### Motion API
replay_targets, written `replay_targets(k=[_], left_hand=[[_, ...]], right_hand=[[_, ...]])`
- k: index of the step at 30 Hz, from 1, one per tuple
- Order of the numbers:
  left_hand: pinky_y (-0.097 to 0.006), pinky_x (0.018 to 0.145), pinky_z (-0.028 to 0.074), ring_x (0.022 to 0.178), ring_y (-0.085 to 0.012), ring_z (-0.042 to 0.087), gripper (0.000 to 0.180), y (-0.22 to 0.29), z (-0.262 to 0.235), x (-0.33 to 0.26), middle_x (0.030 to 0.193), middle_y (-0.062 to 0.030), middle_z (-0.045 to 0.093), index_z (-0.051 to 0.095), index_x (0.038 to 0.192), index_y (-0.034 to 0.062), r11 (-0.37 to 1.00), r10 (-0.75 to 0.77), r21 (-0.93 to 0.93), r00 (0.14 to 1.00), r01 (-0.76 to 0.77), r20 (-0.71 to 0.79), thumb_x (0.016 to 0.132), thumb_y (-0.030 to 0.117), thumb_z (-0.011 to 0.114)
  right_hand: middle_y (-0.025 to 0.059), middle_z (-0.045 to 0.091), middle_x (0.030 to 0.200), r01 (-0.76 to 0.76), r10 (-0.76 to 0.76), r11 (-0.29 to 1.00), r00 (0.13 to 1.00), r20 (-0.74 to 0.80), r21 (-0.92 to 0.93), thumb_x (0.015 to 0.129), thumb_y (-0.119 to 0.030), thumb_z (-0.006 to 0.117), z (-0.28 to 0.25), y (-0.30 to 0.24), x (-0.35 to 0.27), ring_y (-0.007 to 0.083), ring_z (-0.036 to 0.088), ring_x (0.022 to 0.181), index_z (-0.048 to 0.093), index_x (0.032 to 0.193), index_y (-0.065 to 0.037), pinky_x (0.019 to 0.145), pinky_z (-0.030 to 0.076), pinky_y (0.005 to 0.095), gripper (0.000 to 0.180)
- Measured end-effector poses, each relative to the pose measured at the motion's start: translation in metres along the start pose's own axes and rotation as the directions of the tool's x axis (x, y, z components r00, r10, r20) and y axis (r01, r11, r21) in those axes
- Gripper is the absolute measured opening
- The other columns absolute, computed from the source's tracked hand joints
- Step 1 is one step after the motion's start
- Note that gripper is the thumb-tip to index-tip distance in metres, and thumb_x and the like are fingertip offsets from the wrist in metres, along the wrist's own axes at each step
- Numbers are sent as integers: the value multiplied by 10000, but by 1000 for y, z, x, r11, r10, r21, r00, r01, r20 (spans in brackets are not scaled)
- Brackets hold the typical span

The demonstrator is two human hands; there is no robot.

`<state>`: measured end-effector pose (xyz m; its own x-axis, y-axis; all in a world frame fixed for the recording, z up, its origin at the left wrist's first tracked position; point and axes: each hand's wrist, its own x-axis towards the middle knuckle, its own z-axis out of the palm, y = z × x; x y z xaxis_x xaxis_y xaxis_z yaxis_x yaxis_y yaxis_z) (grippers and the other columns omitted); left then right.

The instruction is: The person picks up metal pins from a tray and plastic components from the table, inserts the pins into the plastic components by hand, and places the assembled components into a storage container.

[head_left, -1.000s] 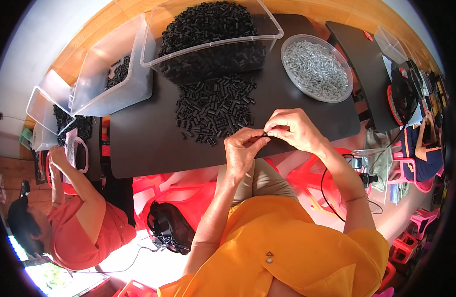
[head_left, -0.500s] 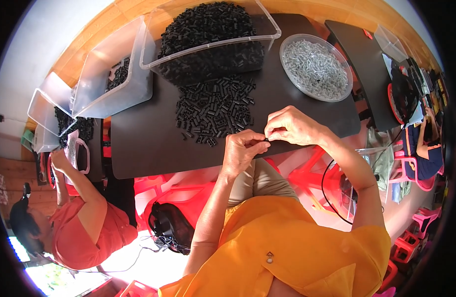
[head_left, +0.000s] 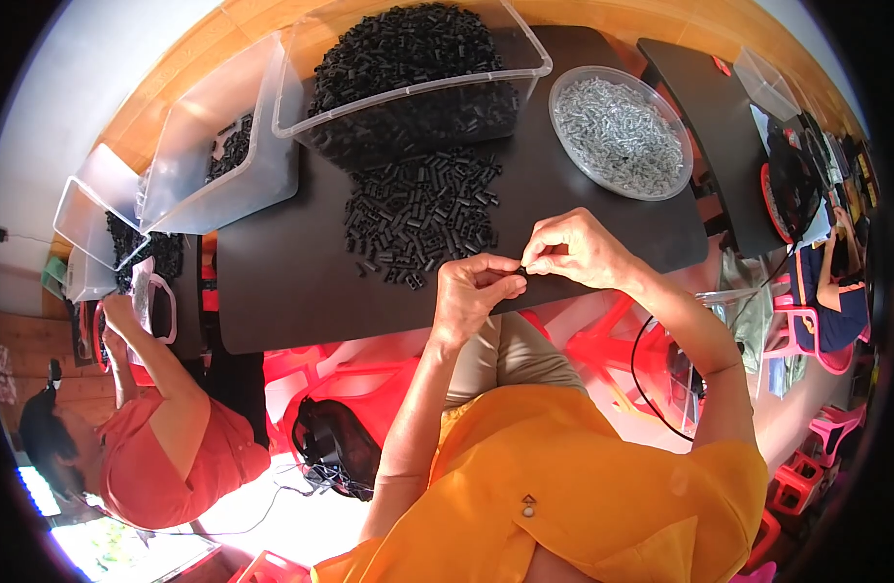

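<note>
Above the table's near edge, my left hand pinches a small black plastic piece, most of it hidden by the fingers. My right hand meets it there, thumb and forefinger pressed together at the piece's end; whatever those fingertips hold is too small to make out. Just beyond my left hand lies a loose pile of short black plastic pieces on the dark table. Farther right, a round clear tub holds many small shiny, transparent or silvery parts.
A big clear bin heaped with black pieces stands behind the pile. Left of it is another clear bin with fewer pieces. A person in a red shirt works at the left. A black bag rests on a red chair.
Both hands stay together at nearly the same spot, with only a slight shift of the fingers around the black piece. The pile and containers look the same.
</note>
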<state>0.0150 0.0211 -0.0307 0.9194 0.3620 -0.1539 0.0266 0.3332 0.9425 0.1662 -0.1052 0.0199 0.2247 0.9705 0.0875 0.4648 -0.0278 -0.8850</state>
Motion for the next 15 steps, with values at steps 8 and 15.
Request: replay_targets(k=[8,15], left_hand=[[-229,678,550,733,-124,653,137,-2,-1,0,807,-99,668,645,915,-40,998,35,60,999,-35,9,780,-53,668],[-232,672,552,730,-128,653,109,-4,2,1,800,-92,660,631,912,-40,998,52,40,998,-51,-21,804,-51,643]], right_hand=[[76,613,704,21,-18,995,999,35,-94,746,19,669,3,-7,1,178,616,637,629,780,8,580,476,285,54],[81,619,718,78,-80,992,997,-16,-98,759,-23,689,6,3,2,164,619,645,600,793,9,578,486,294,100]])
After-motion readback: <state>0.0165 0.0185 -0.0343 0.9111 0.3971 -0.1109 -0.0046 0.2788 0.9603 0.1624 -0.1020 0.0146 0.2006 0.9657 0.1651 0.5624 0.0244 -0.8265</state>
